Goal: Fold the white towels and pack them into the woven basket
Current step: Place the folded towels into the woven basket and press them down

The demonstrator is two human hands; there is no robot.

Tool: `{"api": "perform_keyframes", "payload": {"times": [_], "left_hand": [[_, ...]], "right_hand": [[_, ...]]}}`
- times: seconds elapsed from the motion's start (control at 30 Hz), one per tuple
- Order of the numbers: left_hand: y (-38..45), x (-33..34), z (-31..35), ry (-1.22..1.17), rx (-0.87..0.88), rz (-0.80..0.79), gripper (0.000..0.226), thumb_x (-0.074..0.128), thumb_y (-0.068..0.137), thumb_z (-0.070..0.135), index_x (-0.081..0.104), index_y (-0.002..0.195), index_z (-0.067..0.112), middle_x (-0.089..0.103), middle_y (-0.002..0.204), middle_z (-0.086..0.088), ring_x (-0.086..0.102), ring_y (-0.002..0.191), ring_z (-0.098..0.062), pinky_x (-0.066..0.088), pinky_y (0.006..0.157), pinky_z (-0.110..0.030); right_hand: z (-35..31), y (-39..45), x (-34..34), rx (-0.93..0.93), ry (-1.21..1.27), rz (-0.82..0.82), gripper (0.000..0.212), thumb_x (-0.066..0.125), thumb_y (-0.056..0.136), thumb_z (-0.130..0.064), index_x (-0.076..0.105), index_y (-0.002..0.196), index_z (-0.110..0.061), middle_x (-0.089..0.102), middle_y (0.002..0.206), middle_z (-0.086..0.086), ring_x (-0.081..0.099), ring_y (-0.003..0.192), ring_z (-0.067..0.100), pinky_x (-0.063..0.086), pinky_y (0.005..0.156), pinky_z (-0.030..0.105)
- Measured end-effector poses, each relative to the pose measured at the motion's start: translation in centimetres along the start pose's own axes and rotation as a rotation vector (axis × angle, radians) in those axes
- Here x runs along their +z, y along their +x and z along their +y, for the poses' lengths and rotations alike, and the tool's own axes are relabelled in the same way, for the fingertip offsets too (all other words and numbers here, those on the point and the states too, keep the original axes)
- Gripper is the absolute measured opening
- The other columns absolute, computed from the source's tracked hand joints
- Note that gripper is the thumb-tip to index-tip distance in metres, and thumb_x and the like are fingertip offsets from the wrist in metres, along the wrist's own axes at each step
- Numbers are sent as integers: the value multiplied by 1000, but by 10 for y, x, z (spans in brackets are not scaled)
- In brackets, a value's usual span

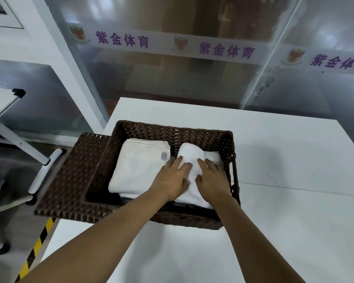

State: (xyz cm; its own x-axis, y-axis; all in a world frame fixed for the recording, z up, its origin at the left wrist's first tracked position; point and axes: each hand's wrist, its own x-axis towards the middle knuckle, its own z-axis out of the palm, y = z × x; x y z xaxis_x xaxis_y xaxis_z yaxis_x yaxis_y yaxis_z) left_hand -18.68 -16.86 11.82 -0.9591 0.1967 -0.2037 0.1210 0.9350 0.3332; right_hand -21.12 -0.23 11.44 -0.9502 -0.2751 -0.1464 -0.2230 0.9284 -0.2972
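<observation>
A dark brown woven basket [202,135] stands on the white table. Its left half holds a folded cream-white towel [137,166] with a small grey label near its right edge. A second folded white towel [192,156] lies in the right half. My left hand [171,179] and my right hand [212,177] both rest flat on this second towel, palms down, fingers spread and pointing away from me. The near part of that towel is hidden under my hands.
The basket's woven lid [74,180] lies open to the left, overhanging the white table [284,160]. Behind the table stand frosted glass panels [172,78] with purple lettering. A white metal stand [43,170] and yellow-black floor tape [37,248] are at the left.
</observation>
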Motion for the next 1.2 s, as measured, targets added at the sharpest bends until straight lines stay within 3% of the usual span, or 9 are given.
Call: {"api": "perform_keyframes", "payload": {"times": [0.13,0.3,0.57,0.87,1.07,1.2], "left_hand": [[-29,-27,-19,80,-18,213,55,52,97,31,41,149,22,38,156,-9,33,143,-36,34,112,-46],[-65,-55,-53,104,-87,327,52,59,91,31,51,142,22,46,152,-10,42,138,-39,39,108,-51],[-142,-95,-122,90,-215,456,48,57,92,31,51,139,24,45,150,-6,38,139,-35,37,109,-50],[-218,-95,-199,40,-390,423,45,50,98,36,46,143,28,38,155,-2,29,146,-31,27,117,-50],[-255,-59,-245,-5,-439,373,42,54,97,35,52,138,28,47,147,0,37,140,-32,35,112,-49],[-267,-23,-271,-27,-475,291,39,55,96,37,54,134,25,52,140,1,45,134,-33,44,104,-48]], "right_hand": [[-28,3,-12,-50,30,77,58,52,101,-26,35,157,-21,37,160,8,39,143,29,30,117,41],[-78,6,-19,-136,59,154,57,52,100,-26,37,155,-22,39,157,6,42,139,29,31,115,42],[-180,-1,-7,-324,172,238,53,59,95,-21,50,147,-17,51,146,10,49,131,31,39,110,46],[-282,-25,17,-488,201,238,51,55,96,-24,50,146,-18,53,142,5,49,130,25,40,112,42],[-336,-58,49,-649,141,213,49,53,92,-23,56,140,-15,58,136,7,55,123,26,45,108,43],[-348,-77,92,-694,112,76,46,56,95,-22,54,141,-16,56,137,4,54,123,22,42,108,38]]}}
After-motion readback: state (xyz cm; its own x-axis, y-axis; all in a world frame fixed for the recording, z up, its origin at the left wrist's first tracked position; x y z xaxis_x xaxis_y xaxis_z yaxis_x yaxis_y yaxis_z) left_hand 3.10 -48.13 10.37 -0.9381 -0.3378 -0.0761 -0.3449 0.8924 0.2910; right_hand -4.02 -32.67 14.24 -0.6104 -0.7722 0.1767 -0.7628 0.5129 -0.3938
